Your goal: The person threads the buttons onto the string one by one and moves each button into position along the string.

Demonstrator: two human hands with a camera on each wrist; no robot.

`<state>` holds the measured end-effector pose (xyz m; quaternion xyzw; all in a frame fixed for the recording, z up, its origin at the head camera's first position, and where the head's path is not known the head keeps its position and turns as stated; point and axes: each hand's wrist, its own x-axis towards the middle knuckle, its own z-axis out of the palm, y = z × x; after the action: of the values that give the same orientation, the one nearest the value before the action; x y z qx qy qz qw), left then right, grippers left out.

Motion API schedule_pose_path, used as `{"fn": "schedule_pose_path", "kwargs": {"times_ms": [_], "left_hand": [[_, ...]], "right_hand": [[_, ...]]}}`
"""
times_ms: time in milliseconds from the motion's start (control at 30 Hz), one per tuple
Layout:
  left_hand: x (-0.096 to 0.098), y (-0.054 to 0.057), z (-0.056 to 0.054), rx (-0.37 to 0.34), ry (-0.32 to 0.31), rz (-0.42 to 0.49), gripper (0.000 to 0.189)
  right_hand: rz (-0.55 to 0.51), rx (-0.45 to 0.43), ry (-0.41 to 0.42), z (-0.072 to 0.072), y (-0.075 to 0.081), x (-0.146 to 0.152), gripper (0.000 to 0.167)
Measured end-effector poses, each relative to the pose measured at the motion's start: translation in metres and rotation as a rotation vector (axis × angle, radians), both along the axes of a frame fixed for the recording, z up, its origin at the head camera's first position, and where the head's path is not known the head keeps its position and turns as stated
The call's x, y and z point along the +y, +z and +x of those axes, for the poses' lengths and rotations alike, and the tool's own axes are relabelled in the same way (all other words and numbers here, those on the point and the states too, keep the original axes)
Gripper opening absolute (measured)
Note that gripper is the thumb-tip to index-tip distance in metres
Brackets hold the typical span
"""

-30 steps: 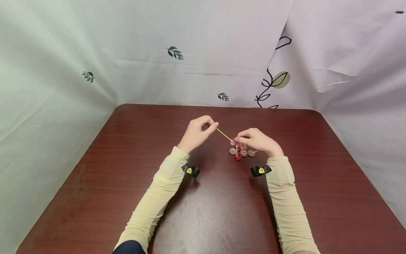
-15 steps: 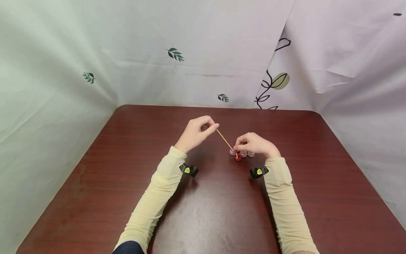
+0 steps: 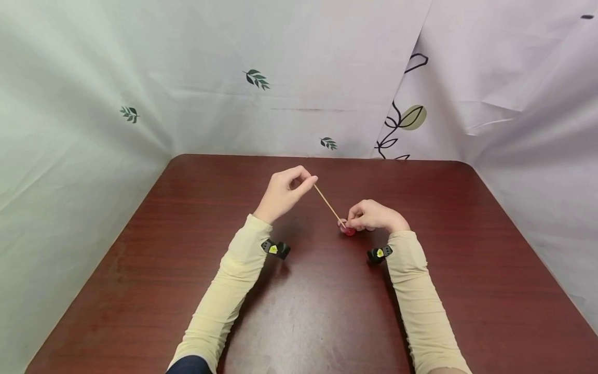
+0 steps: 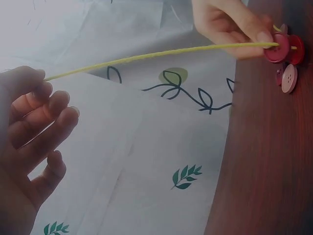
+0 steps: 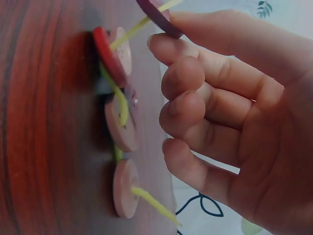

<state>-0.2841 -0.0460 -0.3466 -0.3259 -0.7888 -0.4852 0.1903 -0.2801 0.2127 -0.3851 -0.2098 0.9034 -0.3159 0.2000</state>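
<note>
My left hand [image 3: 282, 193] pinches the upper end of a thin yellow cord [image 4: 161, 53] between thumb and forefinger. From there the cord slants down, taut, to my right hand [image 3: 374, 214]. Thumb and forefinger of that hand pinch a purplish-red button [image 5: 159, 17] by its edge, with the cord running through it. Below it on the same cord hangs a bright red button [image 5: 110, 56], tilted on edge. Two pinkish buttons follow along the cord, a middle one [image 5: 121, 122] and an end one [image 5: 126, 188], where a short cord tail sticks out.
A loose pale pink button [image 4: 289, 79] with several holes and a dark purple one [image 4: 279, 76] lie close by on the reddish-brown wooden table [image 3: 187, 228]. A white cloth [image 3: 299, 93] printed with leaves hangs behind the table. Each wrist carries a small black camera.
My right hand has moved down toward the table with the purplish-red button, which now sits close to the red one. The left hand has shifted slightly left, lengthening the stretch of cord between the hands.
</note>
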Motion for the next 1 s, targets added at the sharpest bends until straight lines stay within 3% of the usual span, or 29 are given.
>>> {"fn": "schedule_pose_path", "kwargs": {"times_ms": [167, 600, 700, 833, 933, 1000], "left_hand": [[0.000, 0.000, 0.000, -0.015, -0.005, 0.003, 0.015], [0.000, 0.001, 0.001, -0.069, -0.039, -0.036, 0.015], [0.000, 0.000, 0.000, -0.102, -0.057, -0.053, 0.015], [0.002, -0.002, 0.000, -0.129, -0.086, -0.085, 0.013], [0.003, -0.003, 0.000, -0.120, -0.096, -0.110, 0.009], [0.004, -0.004, 0.001, -0.105, -0.094, -0.126, 0.009]], "right_hand": [[0.035, 0.038, 0.011, -0.001, -0.003, 0.000, 0.018], [0.043, 0.028, -0.033, -0.001, 0.000, 0.000, 0.027], [-0.006, 0.012, -0.058, 0.001, 0.004, 0.000, 0.023], [-0.085, 0.166, -0.064, 0.004, 0.014, -0.004, 0.017], [-0.231, 0.261, -0.084, 0.008, 0.023, -0.013, 0.017], [-0.374, 0.225, -0.093, 0.011, 0.029, -0.021, 0.025]]}}
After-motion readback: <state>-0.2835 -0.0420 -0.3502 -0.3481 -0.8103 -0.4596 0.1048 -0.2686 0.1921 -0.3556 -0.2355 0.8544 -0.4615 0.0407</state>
